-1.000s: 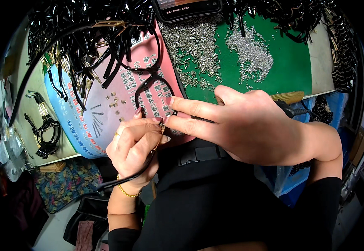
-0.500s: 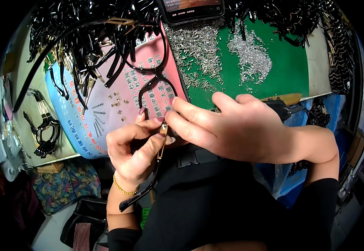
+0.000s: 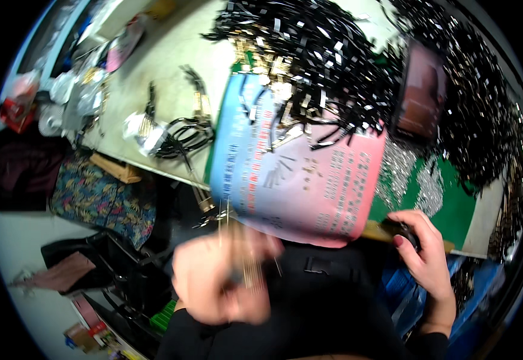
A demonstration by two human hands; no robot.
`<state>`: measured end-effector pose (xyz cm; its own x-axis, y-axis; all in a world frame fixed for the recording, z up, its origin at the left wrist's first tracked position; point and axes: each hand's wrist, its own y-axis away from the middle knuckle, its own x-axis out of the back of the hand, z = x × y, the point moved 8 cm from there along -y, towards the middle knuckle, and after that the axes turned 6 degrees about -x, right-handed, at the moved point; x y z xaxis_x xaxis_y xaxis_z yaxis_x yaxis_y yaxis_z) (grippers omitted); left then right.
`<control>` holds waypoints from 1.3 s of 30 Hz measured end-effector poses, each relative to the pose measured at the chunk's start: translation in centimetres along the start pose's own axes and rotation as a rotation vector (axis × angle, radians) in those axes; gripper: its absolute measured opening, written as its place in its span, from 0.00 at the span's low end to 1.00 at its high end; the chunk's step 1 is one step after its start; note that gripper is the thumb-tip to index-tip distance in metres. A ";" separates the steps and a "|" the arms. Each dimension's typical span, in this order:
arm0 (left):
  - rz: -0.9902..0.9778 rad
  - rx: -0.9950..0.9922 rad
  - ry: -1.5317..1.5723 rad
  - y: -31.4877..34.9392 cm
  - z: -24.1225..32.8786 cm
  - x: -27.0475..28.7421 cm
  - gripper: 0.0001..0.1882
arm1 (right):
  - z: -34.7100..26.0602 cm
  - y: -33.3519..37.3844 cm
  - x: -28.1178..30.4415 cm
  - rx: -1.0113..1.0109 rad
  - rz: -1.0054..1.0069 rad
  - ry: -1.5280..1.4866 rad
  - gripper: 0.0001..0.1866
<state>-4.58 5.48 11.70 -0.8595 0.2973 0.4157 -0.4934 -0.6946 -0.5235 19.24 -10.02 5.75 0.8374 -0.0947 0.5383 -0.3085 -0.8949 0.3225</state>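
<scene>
My left hand (image 3: 222, 276) is low in front of my dark clothing, below the table edge, and smeared by motion. Thin gold-coloured streaks cross its curled fingers; what they belong to is too blurred to name. Gold and black slender parts (image 3: 213, 216) show just above that hand, by the table edge. My right hand (image 3: 423, 255) is at the table's front edge, fingers and thumb curled round a black-handled tool (image 3: 410, 236), mostly hidden by the hand. Black glasses frames (image 3: 189, 135) with gold-toned temples lie left of the pink and blue printed mat (image 3: 309, 204).
A large heap of black glasses temples (image 3: 309, 54) covers the back. A phone (image 3: 420, 90) stands amid it at the right. Small silver metal pieces (image 3: 428, 189) lie on the green mat (image 3: 456, 213). Plastic bags (image 3: 90, 96) crowd the far left; a bag (image 3: 99, 252) sits below.
The view has swung left. My hands have parted: the left moved down and away from the mat, the right went to the black-handled tool. The glasses frame between them is no longer clearly seen.
</scene>
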 end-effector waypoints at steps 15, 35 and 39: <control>-0.427 0.031 -0.992 -5.0 -12.3 7.2 0.24 | 6.7 0.7 -1.1 -0.085 -0.135 -0.705 0.11; -0.610 -1.129 -0.368 -22.5 29.8 -60.5 0.24 | 18.5 -1.4 23.7 0.282 -0.032 -1.443 0.14; -0.839 -0.886 -0.584 -28.6 22.8 -73.0 0.38 | 15.4 -2.1 21.6 0.203 -0.198 -1.423 0.15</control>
<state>75.33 -11.33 13.24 -0.1867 -0.0537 0.9810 -0.9469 0.2761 -0.1651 44.98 -16.88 4.71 0.6253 -0.2009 -0.7541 -0.1699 -0.9782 0.1197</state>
